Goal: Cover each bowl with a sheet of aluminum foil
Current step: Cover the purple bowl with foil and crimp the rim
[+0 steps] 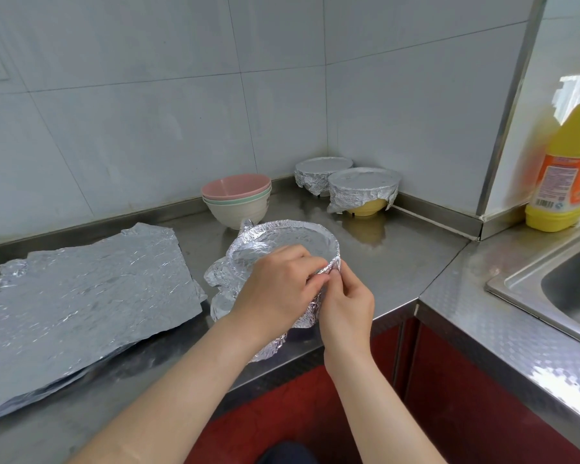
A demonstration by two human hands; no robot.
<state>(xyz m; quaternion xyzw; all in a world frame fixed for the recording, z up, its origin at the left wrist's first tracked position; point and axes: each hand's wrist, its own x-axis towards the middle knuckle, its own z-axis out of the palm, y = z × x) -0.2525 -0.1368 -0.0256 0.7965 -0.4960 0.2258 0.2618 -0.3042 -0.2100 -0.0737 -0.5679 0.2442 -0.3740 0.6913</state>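
Note:
A bowl wrapped in crinkled aluminum foil [282, 239] sits near the counter's front edge. My left hand [278, 286] lies over its near rim and pinches the foil there. My right hand [345, 303] pinches the same fold of foil at the rim's right side, fingertips meeting those of the left. The bowl underneath is hidden by foil. A stack of flat foil sheets [87, 296] lies to the left. A stack of uncovered bowls [236, 199], pink on top, stands behind. Two foil-covered bowls stand in the corner: a yellow one [364, 189] in front, another [322, 170] behind it.
The steel counter [399, 259] turns a corner to the right, where a sink [570, 289] is set in. A yellow detergent bottle [566, 172] stands on the ledge beside the sink. Tiled walls close off the back. Red cabinet doors [449, 380] are below the counter.

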